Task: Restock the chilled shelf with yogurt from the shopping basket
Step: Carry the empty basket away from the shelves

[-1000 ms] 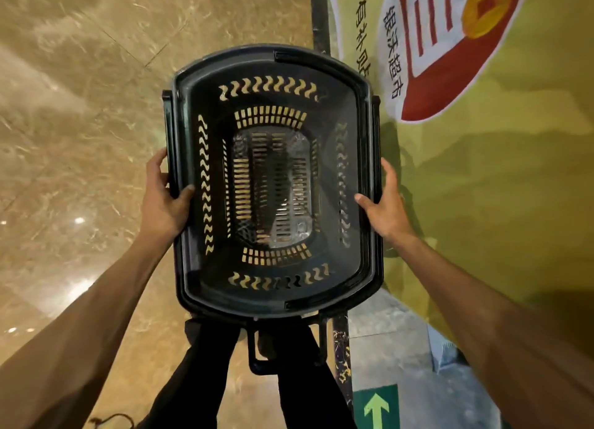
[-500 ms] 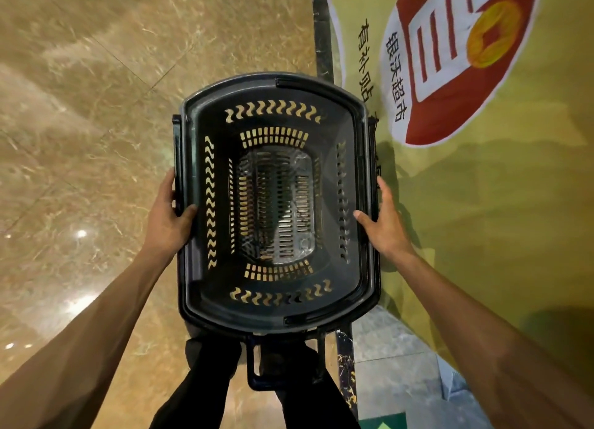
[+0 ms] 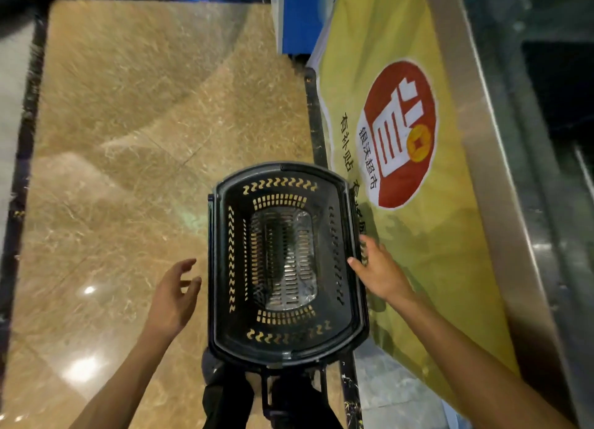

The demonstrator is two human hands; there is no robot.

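The black plastic shopping basket (image 3: 280, 168) sits low in front of me, seen from straight above. No yogurt shows inside it; only a shiny clear sheet lies on its slotted bottom. My left hand (image 3: 173, 295) hovers a little to the left of the basket's left rim, fingers spread, holding nothing. My right hand (image 3: 381, 274) is on the right rim, thumb inside and fingers over the outer edge. The chilled shelf's contents are not visible.
Tan marble floor (image 3: 128, 171) spreads to the left. A yellow banner (image 3: 450, 268) with a red logo covers a cabinet front on the right, topped by a steel edge (image 3: 501, 203) and dark glass. My dark-trousered legs (image 3: 231, 399) are under the basket.
My left hand has let go of the basket's left rim and opened. The basket now sits lower and farther from the camera, and the view shows more of the floor and cabinet.
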